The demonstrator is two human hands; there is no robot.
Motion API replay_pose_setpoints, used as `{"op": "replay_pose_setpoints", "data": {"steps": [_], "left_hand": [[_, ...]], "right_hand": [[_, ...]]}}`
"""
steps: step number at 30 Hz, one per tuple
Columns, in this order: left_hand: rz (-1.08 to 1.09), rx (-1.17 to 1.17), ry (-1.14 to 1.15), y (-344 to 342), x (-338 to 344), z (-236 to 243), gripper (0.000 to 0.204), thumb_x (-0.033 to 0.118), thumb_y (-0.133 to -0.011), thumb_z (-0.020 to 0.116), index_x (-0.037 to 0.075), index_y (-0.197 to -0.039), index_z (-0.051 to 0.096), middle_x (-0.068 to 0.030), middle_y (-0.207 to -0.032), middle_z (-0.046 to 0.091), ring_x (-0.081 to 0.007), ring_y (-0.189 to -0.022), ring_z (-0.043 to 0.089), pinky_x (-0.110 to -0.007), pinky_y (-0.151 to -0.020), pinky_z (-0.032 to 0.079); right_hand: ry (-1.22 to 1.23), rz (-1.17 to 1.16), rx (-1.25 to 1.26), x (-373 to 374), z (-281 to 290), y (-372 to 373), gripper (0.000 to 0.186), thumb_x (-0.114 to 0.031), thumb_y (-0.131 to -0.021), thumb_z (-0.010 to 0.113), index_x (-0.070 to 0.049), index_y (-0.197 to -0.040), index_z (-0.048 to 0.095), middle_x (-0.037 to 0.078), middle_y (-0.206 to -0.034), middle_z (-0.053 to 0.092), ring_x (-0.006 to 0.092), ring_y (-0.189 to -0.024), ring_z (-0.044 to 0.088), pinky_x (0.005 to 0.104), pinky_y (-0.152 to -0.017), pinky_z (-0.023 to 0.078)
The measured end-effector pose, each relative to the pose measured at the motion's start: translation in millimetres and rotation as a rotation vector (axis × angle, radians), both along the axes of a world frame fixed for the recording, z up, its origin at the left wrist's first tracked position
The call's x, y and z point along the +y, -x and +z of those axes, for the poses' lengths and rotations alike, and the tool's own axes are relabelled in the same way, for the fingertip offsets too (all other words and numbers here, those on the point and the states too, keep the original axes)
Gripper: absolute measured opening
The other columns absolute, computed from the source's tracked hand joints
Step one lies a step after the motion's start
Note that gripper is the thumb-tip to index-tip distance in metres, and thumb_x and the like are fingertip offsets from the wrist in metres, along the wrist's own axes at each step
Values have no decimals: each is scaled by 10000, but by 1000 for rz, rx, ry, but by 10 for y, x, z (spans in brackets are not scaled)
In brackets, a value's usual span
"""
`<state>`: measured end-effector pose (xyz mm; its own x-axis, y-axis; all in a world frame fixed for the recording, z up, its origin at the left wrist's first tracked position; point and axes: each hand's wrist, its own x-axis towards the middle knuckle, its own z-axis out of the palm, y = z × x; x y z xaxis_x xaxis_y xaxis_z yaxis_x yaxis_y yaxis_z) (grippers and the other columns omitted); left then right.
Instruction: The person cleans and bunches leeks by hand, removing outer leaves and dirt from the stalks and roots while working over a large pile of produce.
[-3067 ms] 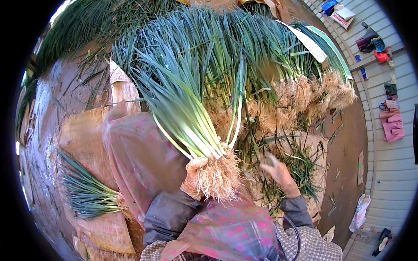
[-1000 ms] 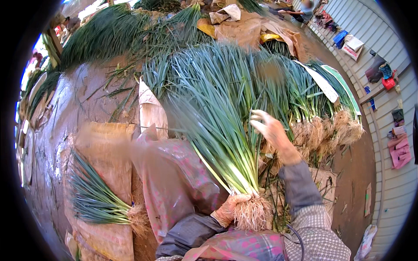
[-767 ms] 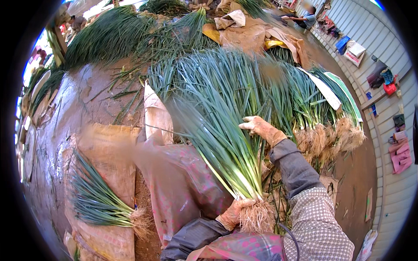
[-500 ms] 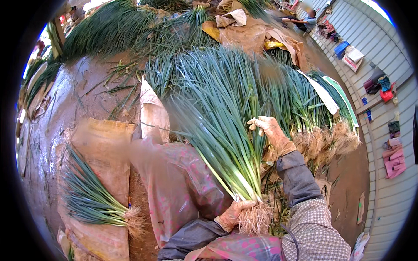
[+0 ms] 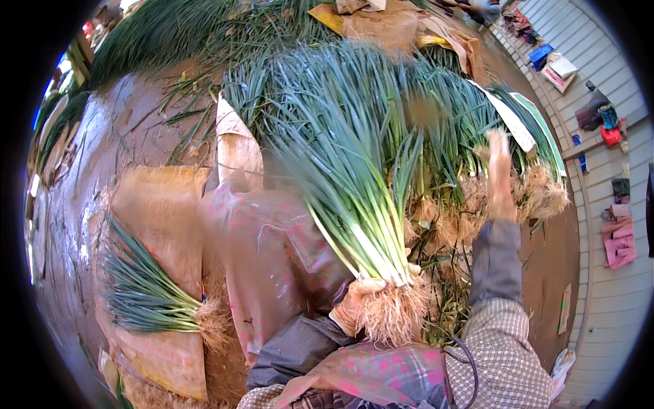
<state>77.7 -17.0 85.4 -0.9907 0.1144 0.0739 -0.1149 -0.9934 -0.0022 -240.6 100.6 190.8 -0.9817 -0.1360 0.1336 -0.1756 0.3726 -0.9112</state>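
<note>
My left hand (image 5: 352, 307) grips a bunch of long green onions (image 5: 381, 249) just above its pale, stringy roots (image 5: 398, 317). The leaves fan up and away over a larger pile. My right hand (image 5: 499, 160) is raised at the right, blurred by motion, near the row of rooted onion bunches (image 5: 541, 191) and a white sheet strip (image 5: 514, 116). I cannot make out its fingers. A pink-dotted plastic cover (image 5: 266, 238) lies over my lap. A separate bunch (image 5: 146, 286) lies on a tan sack (image 5: 170, 361) at the left.
Dark leek heaps (image 5: 170, 34) stretch across the back, beside brown sacks (image 5: 378, 27). Wet floor (image 5: 75, 204) runs along the left. A pale corrugated wall (image 5: 610, 300) on the right has cloths (image 5: 616, 242) and bags (image 5: 558, 71) along it. Another person (image 5: 480, 13) is at the back right.
My right hand has moved up and to the right, away from the held bunch's leaves. The held bunch is slightly higher in view, still in my left hand.
</note>
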Motion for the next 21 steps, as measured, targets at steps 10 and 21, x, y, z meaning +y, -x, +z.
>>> {"op": "replay_pose_setpoints", "data": {"steps": [10,21], "left_hand": [[115,-136,235,-293,-432,726,826,377,-707,565,7,-1404,320,-193,-1184,551,-346,-1081,541,-463,-975,420],[249,-465,1313,-1068,-895,1110,766,345,-703,573,11,-1354,346,-181,-1141,557,-330,-1043,545,-451,-939,425]], "right_hand": [[-80,1132,153,850,-695,-2262,240,-193,-913,550,-27,-1060,642,96,-952,657,175,-819,624,298,-688,508],[-91,867,-188,-307,-377,-2201,853,-449,-811,687,-45,-1435,268,230,-1369,460,317,-1168,556,388,-947,453]]}}
